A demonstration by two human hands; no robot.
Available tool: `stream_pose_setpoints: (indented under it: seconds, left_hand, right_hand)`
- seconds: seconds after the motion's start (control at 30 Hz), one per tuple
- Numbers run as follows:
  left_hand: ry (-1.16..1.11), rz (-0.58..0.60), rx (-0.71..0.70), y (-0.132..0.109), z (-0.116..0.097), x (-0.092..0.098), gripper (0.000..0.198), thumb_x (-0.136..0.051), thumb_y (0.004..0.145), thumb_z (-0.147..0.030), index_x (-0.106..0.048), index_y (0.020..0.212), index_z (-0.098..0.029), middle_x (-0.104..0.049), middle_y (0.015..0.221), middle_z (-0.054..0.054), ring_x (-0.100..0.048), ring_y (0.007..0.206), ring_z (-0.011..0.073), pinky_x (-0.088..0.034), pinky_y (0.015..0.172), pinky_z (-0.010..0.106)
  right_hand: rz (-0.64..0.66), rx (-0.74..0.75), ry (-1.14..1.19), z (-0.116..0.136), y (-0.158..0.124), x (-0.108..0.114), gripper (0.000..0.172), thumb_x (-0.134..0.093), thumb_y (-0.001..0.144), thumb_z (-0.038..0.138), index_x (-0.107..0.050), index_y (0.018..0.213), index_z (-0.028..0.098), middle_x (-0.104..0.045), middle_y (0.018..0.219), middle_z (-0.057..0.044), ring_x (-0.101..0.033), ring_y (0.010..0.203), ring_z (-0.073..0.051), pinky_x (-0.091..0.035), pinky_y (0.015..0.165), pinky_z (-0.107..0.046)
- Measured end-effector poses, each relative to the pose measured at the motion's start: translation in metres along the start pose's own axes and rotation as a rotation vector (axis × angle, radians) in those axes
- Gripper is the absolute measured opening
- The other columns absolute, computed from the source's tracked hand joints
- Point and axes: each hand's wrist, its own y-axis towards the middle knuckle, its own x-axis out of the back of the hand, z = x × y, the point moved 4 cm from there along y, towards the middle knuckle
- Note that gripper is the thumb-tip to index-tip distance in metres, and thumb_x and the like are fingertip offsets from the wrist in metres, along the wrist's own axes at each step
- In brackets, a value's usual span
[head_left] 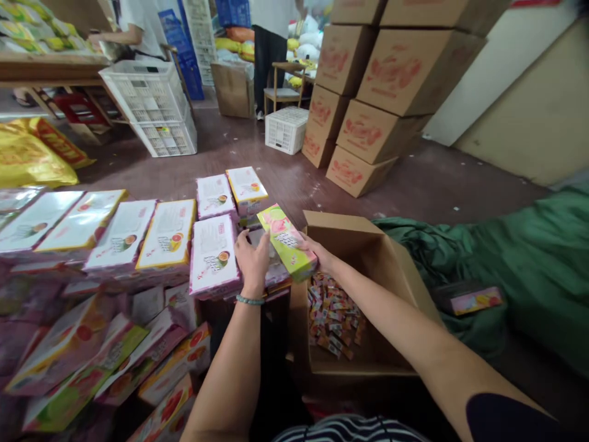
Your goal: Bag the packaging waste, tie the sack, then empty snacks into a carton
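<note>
My right hand (317,252) grips a green and pink flat box (286,240) from its right side, holding it tilted above the gap between the stack and the carton. My left hand (252,258) reaches up beside that box, fingers bent against its left edge and over a box lying beneath it. Pink and yellow flat boxes (214,255) lie in rows to the left. An open cardboard carton (368,245) stands just right of my hands, with several small wrapped sweets (334,313) on its bottom.
More coloured boxes (92,362) are heaped at lower left. A green cloth (529,264) with one pink box (476,301) on it covers the right. Stacked brown cartons (368,92), white crates (151,104) and two standing people (271,37) are farther back.
</note>
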Motion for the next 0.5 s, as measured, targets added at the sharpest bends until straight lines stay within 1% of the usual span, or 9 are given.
stream_pose_setpoints:
  seconds: [0.03, 0.1, 0.13, 0.17, 0.2, 0.27, 0.33, 0.43, 0.5]
  left_hand:
    - [-0.093, 0.131, 0.064, -0.007, 0.002, -0.013, 0.073, -0.072, 0.075, -0.049, -0.050, 0.136, -0.015, -0.058, 0.132, 0.018, -0.059, 0.115, 0.0276, -0.048, 0.091, 0.035]
    - [-0.300, 0.493, 0.211, -0.029, 0.005, -0.047, 0.084, -0.073, 0.073, -0.053, -0.042, 0.143, -0.019, -0.061, 0.128, 0.016, -0.064, 0.104, 0.0266, -0.052, 0.078, 0.033]
    - [-0.389, 0.670, 0.257, -0.042, 0.005, -0.064, 0.085, -0.072, 0.072, -0.051, -0.039, 0.145, -0.022, -0.063, 0.125, 0.014, -0.066, 0.098, 0.0256, -0.053, 0.073, 0.032]
    - [-0.463, 0.812, 0.271, -0.055, 0.004, -0.080, 0.084, -0.072, 0.072, -0.048, -0.038, 0.146, -0.026, -0.065, 0.123, 0.011, -0.067, 0.094, 0.0245, -0.053, 0.070, 0.031]
    - [-0.524, 0.906, 0.257, -0.066, 0.002, -0.094, 0.082, -0.071, 0.072, -0.043, -0.038, 0.146, -0.029, -0.067, 0.122, 0.008, -0.068, 0.092, 0.0236, -0.054, 0.070, 0.031]
    - [-0.613, 0.968, 0.204, -0.081, -0.001, -0.118, 0.082, -0.072, 0.069, -0.033, -0.041, 0.145, -0.028, -0.068, 0.122, 0.007, -0.068, 0.096, 0.0238, -0.055, 0.076, 0.032]
    - [-0.626, 0.999, 0.204, -0.094, -0.002, -0.139, 0.078, -0.071, 0.066, -0.029, -0.048, 0.140, -0.020, -0.071, 0.118, 0.009, -0.068, 0.101, 0.0270, -0.055, 0.084, 0.035]
    - [-0.539, 1.183, 0.315, -0.115, 0.002, -0.165, 0.073, -0.069, 0.060, -0.031, -0.057, 0.130, -0.011, -0.075, 0.105, 0.013, -0.069, 0.101, 0.0342, -0.054, 0.091, 0.045]
    - [-0.461, 1.310, 0.407, -0.129, 0.008, -0.175, 0.073, -0.069, 0.056, -0.032, -0.060, 0.125, -0.009, -0.076, 0.099, 0.015, -0.069, 0.101, 0.0376, -0.054, 0.092, 0.049]
  right_hand:
    - [0.051, 0.013, 0.133, 0.006, -0.021, 0.010, 0.082, -0.061, 0.065, 0.042, -0.046, 0.142, 0.017, -0.063, 0.128, -0.013, -0.065, 0.107, -0.028, -0.051, 0.097, -0.042]
    - [0.078, 0.013, 0.271, 0.014, -0.064, 0.028, 0.079, -0.062, 0.063, 0.039, -0.049, 0.137, 0.017, -0.068, 0.119, -0.012, -0.067, 0.101, -0.027, -0.053, 0.093, -0.041]
    - [0.063, 0.024, 0.298, 0.016, -0.084, 0.037, 0.078, -0.063, 0.062, 0.037, -0.050, 0.136, 0.017, -0.069, 0.117, -0.011, -0.067, 0.100, -0.027, -0.053, 0.092, -0.040]
    - [0.046, 0.048, 0.310, 0.017, -0.103, 0.046, 0.078, -0.065, 0.062, 0.036, -0.051, 0.136, 0.019, -0.069, 0.117, -0.010, -0.067, 0.102, -0.027, -0.053, 0.093, -0.040]
    - [0.030, 0.079, 0.312, 0.016, -0.119, 0.054, 0.078, -0.067, 0.062, 0.034, -0.050, 0.137, 0.021, -0.069, 0.118, -0.009, -0.067, 0.104, -0.027, -0.053, 0.093, -0.040]
    - [-0.019, 0.129, 0.319, 0.010, -0.142, 0.072, 0.079, -0.071, 0.063, 0.034, -0.050, 0.138, 0.025, -0.068, 0.122, -0.007, -0.065, 0.110, -0.027, -0.051, 0.096, -0.040]
    - [-0.119, 0.147, 0.379, -0.003, -0.155, 0.095, 0.075, -0.072, 0.066, 0.041, -0.050, 0.137, 0.027, -0.066, 0.124, -0.006, -0.064, 0.112, -0.026, -0.051, 0.096, -0.041]
    - [-0.237, 0.120, 0.482, -0.030, -0.161, 0.130, 0.067, -0.073, 0.069, 0.055, -0.057, 0.126, 0.024, -0.069, 0.119, -0.007, -0.065, 0.109, -0.026, -0.052, 0.092, -0.039]
    - [-0.216, 0.079, 0.529, -0.046, -0.161, 0.144, 0.066, -0.080, 0.062, 0.056, -0.062, 0.115, 0.020, -0.072, 0.111, -0.009, -0.067, 0.106, -0.027, -0.053, 0.092, -0.038]
